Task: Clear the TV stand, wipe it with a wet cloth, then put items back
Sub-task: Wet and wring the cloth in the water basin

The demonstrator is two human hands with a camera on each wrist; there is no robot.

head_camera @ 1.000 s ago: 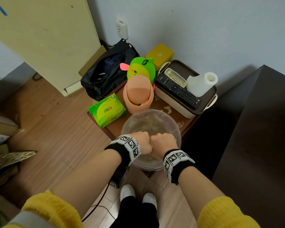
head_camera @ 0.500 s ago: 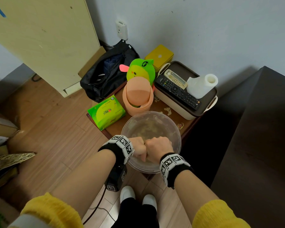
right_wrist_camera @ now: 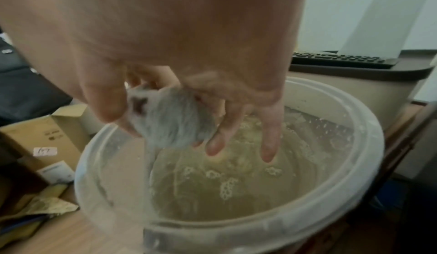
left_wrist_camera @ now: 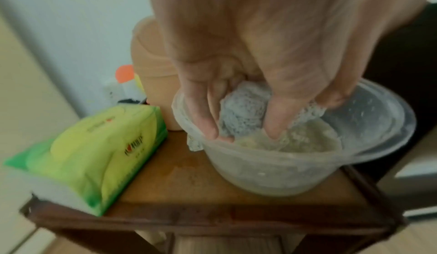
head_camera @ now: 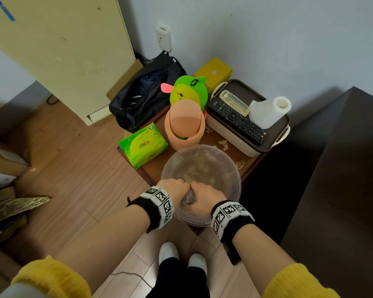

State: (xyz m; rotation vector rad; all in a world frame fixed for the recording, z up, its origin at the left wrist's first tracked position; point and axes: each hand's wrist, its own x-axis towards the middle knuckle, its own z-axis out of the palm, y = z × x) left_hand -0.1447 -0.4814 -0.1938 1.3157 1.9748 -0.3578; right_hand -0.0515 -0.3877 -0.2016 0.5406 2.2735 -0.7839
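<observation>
A translucent plastic basin (head_camera: 229,161) of murky, foamy water stands on a small wooden table (head_camera: 249,166). Both my hands reach into its near side and hold a wet grey cloth (head_camera: 187,200) between them. My left hand (head_camera: 174,186) grips one end; the left wrist view shows the left hand (left_wrist_camera: 238,129) with its fingers curled round the cloth (left_wrist_camera: 243,108), just above the water. My right hand (head_camera: 205,192) grips the other end. In the right wrist view the bunched cloth (right_wrist_camera: 170,116) sits between the thumb and curled fingers of the right hand (right_wrist_camera: 160,127), over the basin (right_wrist_camera: 354,211).
On the same table are a green wipes pack (head_camera: 143,145), an orange swing-lid bin (head_camera: 184,127), a green toy (head_camera: 188,91) and a lidded box (head_camera: 230,138) carrying remotes (head_camera: 237,118) and a paper roll (head_camera: 269,110). A black bag (head_camera: 142,97) lies on the floor; a dark cabinet (head_camera: 342,168) stands right.
My two fists, pressed together over the basin before, have dropped lower into it and parted a little, so the grey cloth now shows between them.
</observation>
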